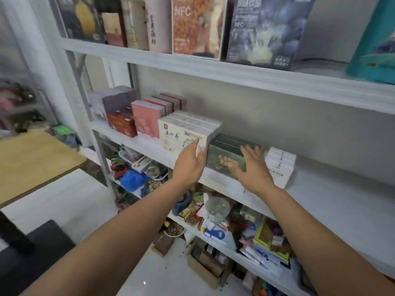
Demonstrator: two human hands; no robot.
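A row of dark green boxes [226,150] stands on the white middle shelf [333,201], between cream boxes [188,131] on the left and white boxes [281,163] on the right. My left hand [190,162] is held upright with straight fingers at the left end of the green boxes, in front of the cream boxes. My right hand [251,166] lies flat with spread fingers against the right front of the green boxes. Neither hand holds anything.
Pink boxes [146,118], red-brown boxes [121,122] and purple boxes [119,99] fill the shelf's left end. Tall drink cartons [263,28] stand on the upper shelf. Lower shelves hold cluttered small goods [224,212]. A wooden table [32,161] stands at left.
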